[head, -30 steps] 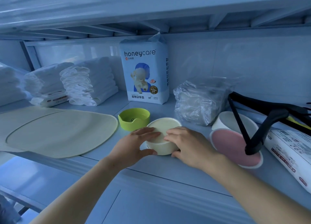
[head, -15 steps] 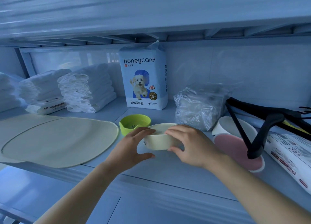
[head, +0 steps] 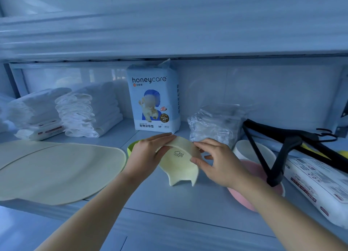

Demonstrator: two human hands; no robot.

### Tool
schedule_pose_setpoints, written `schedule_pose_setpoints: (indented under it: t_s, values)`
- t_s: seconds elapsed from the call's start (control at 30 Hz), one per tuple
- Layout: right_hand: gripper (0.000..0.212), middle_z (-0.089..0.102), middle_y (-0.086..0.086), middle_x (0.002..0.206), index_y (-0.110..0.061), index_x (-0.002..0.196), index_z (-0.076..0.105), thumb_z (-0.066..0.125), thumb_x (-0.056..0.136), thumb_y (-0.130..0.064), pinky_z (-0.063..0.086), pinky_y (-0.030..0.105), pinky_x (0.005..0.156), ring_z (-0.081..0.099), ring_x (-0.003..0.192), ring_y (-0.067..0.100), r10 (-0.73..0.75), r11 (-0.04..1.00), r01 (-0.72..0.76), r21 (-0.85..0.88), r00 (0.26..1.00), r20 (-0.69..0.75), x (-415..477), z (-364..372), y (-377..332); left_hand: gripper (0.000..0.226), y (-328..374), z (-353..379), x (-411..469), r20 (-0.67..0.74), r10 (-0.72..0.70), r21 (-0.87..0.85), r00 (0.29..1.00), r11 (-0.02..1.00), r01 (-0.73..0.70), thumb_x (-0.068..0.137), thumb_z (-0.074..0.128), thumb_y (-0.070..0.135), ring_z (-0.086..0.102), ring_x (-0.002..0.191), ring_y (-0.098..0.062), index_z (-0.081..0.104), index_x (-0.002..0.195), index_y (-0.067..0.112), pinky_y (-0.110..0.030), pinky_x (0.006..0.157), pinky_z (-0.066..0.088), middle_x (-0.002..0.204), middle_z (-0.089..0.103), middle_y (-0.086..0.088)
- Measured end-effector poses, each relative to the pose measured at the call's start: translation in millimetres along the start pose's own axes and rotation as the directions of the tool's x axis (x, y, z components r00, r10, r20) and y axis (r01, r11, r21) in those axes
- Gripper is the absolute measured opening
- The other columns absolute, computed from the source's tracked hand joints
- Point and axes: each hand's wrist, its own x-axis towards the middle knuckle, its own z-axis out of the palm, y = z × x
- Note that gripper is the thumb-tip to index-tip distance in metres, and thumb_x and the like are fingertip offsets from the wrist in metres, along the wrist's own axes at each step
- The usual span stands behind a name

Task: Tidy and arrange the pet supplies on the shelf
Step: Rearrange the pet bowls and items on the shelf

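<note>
A cream pet bowl [head: 179,164] with a paw print on its side hangs above the shelf [head: 188,199], tilted so its notched base faces me. My left hand [head: 150,152] grips its left rim and my right hand [head: 216,162] grips its right side. A green bowl [head: 131,148] sits just behind my left hand, mostly hidden. A pink and white bowl [head: 250,175] stands to the right, partly covered by my right forearm. A honeycare pad pack [head: 153,100] stands upright at the back.
A cream mat [head: 56,171] lies flat at left. Stacks of folded white pads [head: 88,109] sit behind it. A crumpled clear plastic bag [head: 214,124] sits behind my right hand. Black hangers [head: 282,149] lean over a white wrapped pack [head: 320,190] at right. The upper shelf hangs low overhead.
Both hands have lifted the cream bowl off the shelf and tipped it so its underside faces me. The view has dropped lower, hiding more of the green bowl.
</note>
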Motion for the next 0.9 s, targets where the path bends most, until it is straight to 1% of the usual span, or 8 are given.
schedule_pose_setpoints:
  t_s: [0.2, 0.33, 0.4, 0.5, 0.63, 0.77, 0.83, 0.9]
  values:
    - [0.045, 0.061, -0.01, 0.118, -0.021, 0.124, 0.06, 0.068, 0.082, -0.036, 0.052, 0.023, 0.086, 0.055, 0.095, -0.001, 0.024, 0.999, -0.023, 0.032, 0.999, -0.03, -4.7, 4.9, 9.0, 0.017, 9.5, 11.1, 11.4, -0.006, -0.067, 0.103, 0.998, 0.992, 0.068, 0.087, 0.063, 0.026, 0.067, 0.089, -0.015, 0.072, 0.102, 0.029, -0.02, 0.066, 0.04, 0.102, 0.071, 0.013]
    - [0.041, 0.06, -0.008, 0.122, -0.023, 0.118, 0.063, 0.071, 0.079, -0.033, 0.041, 0.016, 0.092, 0.051, 0.108, 0.003, -0.127, 0.987, 0.118, -0.107, 0.988, -0.086, -13.7, 3.6, 8.7, 0.019, 2.6, 17.6, 17.2, -0.002, -0.158, 0.125, 0.987, 0.98, 0.157, 0.088, 0.061, 0.03, 0.066, 0.093, -0.019, 0.069, 0.105, 0.034, -0.028, 0.068, 0.047, 0.104, 0.071, 0.011]
    - [0.036, 0.063, -0.005, 0.118, -0.021, 0.113, 0.066, 0.07, 0.078, -0.03, 0.044, 0.02, 0.09, 0.055, 0.108, 0.008, -0.196, 0.969, 0.19, -0.156, 0.98, -0.022, -17.3, 5.2, 4.9, 0.019, -2.7, 20.9, 21.5, 0.01, -0.194, 0.091, 0.981, 0.977, 0.192, 0.088, 0.06, 0.031, 0.065, 0.092, -0.019, 0.068, 0.105, 0.034, -0.029, 0.069, 0.048, 0.102, 0.071, 0.012]
    - [0.031, 0.069, -0.001, 0.107, -0.014, 0.102, 0.072, 0.074, 0.074, -0.026, 0.054, 0.031, 0.082, 0.063, 0.102, 0.019, -0.274, 0.933, 0.281, -0.225, 0.96, 0.062, -18.3, 8.4, 3.0, 0.019, -9.6, 28.5, 29.6, 0.075, -0.189, 0.027, 0.979, 0.982, 0.188, 0.09, 0.058, 0.024, 0.062, 0.093, -0.016, 0.068, 0.104, 0.031, -0.024, 0.068, 0.04, 0.102, 0.07, 0.012]
    - [0.028, 0.07, -0.003, 0.103, -0.02, 0.087, 0.075, 0.085, 0.062, -0.027, 0.054, 0.036, 0.082, 0.064, 0.1, 0.025, -0.311, 0.86, 0.344, -0.378, 0.939, 0.147, -15.1, 9.0, 1.8, 0.031, -13.9, 40.7, 36.6, 0.188, -0.164, -0.056, 0.968, 0.983, 0.177, 0.09, 0.05, 0.009, 0.058, 0.096, -0.013, 0.065, 0.108, 0.03, -0.021, 0.071, 0.037, 0.104, 0.067, 0.01]
    - [0.017, 0.07, -0.001, 0.096, -0.025, 0.07, 0.075, 0.087, 0.058, -0.026, 0.051, 0.04, 0.086, 0.064, 0.095, 0.024, -0.287, 0.851, 0.318, -0.419, 0.948, 0.137, -11.9, 9.9, -1.0, 0.039, -12.8, 54.0, 43.1, 0.288, -0.089, -0.089, 0.954, 0.989, 0.119, 0.09, 0.045, 0.003, 0.058, 0.095, -0.009, 0.065, 0.112, 0.029, -0.011, 0.069, 0.032, 0.106, 0.068, 0.01]
    - [0.011, 0.068, 0.0, 0.097, -0.019, 0.075, 0.075, 0.079, 0.069, -0.026, 0.048, 0.033, 0.09, 0.06, 0.1, 0.021, -0.213, 0.882, 0.269, -0.388, 0.96, 0.182, -9.3, 11.7, 0.4, 0.041, -11.7, 59.8, 42.5, 0.359, -0.075, -0.109, 0.93, 0.987, 0.121, 0.092, 0.042, 0.001, 0.06, 0.1, -0.01, 0.064, 0.115, 0.026, -0.01, 0.075, 0.035, 0.111, 0.067, 0.006]
    - [0.019, 0.064, -0.002, 0.103, -0.014, 0.089, 0.072, 0.064, 0.084, -0.03, 0.04, 0.026, 0.09, 0.05, 0.107, 0.016, -0.072, 0.925, 0.165, -0.343, 0.96, 0.27, -7.9, 14.2, 3.9, 0.041, -11.7, 61.2, 37.7, 0.38, -0.082, -0.14, 0.921, 0.98, 0.145, 0.092, 0.043, -0.001, 0.06, 0.101, -0.01, 0.064, 0.116, 0.025, -0.01, 0.08, 0.037, 0.113, 0.066, 0.004]
